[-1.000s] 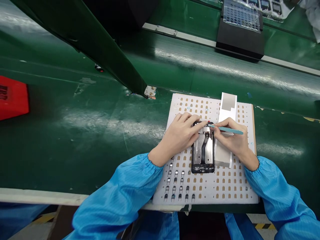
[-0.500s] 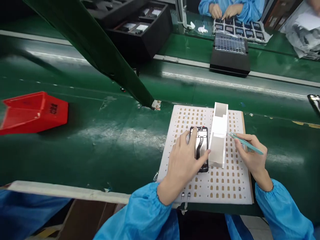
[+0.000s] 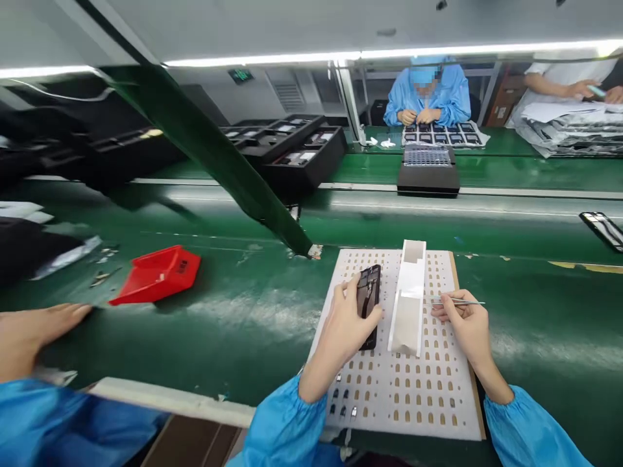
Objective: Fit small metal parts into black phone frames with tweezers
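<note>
We take the white board (image 3: 384, 425), dotted with rows of small holes, as our landmark on the green table (image 3: 253, 357). Over the left half of the board is the opened phone (image 3: 368, 298), its inner side facing up and its body tilted; we cannot tell whether its lower edge rests on the board. Our left hand (image 3: 341, 331) grips the phone, with the thumb on its right edge and the fingers at its left side near the top. Our right hand (image 3: 468, 327), above the board's right edge, pinches a pair of tweezers (image 3: 467, 302) between thumb and fingers, the tips pointing left and ending near the long white and grey strip (image 3: 409, 292). That strip lies to the right of the phone, and its far end pokes out past the board's far edge. At the board's near left corner we see a few small metal parts (image 3: 343, 411) set in the rows. Left of the board, well apart, sits a red bin (image 3: 168, 275), and further left a neighbour's hand (image 3: 48, 324) reaches over the table. The foot of a green post (image 3: 272, 211) stands just beside the board's far left corner. Beyond the board is a black box (image 3: 428, 181), and past that a co-worker (image 3: 428, 97) in blue bends over a tray of phones (image 3: 479, 144). Another phone (image 3: 603, 230) lies to the right, beyond the board's far edge.
</note>
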Demonstrator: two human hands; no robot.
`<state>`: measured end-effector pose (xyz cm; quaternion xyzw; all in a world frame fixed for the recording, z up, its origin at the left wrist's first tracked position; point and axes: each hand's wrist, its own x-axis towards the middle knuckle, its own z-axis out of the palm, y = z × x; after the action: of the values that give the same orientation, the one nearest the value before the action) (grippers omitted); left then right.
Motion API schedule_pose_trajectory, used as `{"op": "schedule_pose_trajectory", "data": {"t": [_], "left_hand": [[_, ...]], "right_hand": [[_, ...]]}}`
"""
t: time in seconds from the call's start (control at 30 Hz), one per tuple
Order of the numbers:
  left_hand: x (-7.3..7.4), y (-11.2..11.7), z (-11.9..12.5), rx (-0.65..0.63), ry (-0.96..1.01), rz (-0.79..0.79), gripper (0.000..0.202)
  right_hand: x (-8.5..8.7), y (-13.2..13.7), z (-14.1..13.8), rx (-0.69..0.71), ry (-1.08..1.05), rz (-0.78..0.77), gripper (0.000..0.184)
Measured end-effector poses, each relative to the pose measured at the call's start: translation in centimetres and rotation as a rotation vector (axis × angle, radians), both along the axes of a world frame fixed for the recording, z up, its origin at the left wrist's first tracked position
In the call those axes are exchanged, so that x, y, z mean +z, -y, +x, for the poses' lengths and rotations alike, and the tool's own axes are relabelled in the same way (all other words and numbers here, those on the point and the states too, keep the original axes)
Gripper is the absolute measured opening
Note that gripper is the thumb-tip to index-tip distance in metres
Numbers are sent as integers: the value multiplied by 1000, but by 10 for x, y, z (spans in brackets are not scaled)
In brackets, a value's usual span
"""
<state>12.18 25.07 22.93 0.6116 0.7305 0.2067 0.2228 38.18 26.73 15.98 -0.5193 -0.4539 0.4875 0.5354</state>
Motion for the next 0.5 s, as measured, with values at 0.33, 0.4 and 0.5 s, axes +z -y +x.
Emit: {"op": "schedule_pose_trajectory", "data": {"t": [0.33,0.4,0.5], "left_hand": [[30,-191,115,-217,-203,231,89],[21,-224,144,-241,-235,254,83],[2,-257,170,-254,-236,239,76]], "right_hand": [[-11,6,10,-42,190,38,49],[-16,3,16,-46,235,44,46],[-21,-2,24,-16,234,36,38]]}}
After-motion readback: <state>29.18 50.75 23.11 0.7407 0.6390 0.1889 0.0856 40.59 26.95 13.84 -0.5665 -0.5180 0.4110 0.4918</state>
